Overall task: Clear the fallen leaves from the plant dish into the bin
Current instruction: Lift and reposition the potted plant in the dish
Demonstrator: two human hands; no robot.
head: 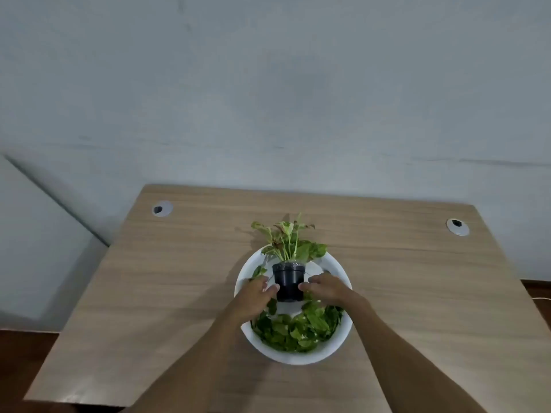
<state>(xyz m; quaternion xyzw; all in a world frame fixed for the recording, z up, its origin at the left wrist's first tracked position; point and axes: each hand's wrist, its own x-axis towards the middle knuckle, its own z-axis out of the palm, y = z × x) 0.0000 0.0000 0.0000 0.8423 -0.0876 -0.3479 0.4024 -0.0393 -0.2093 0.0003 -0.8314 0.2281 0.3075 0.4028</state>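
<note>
Fingers (272, 289) of both hands curled around black pot (288, 283), forearms reaching over leaf-filled dish (337, 344)

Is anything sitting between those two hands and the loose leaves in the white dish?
Yes. The small black plastic pot with its plant stands in the round white dish, and the left hand and right hand are on either side of it. The loose green leaves lie heaped nearer the person, uncovered. No bin is visible.

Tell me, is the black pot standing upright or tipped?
Upright: the black pot stands in the white dish, rim on top, stems rising, a hand at each side.
</note>
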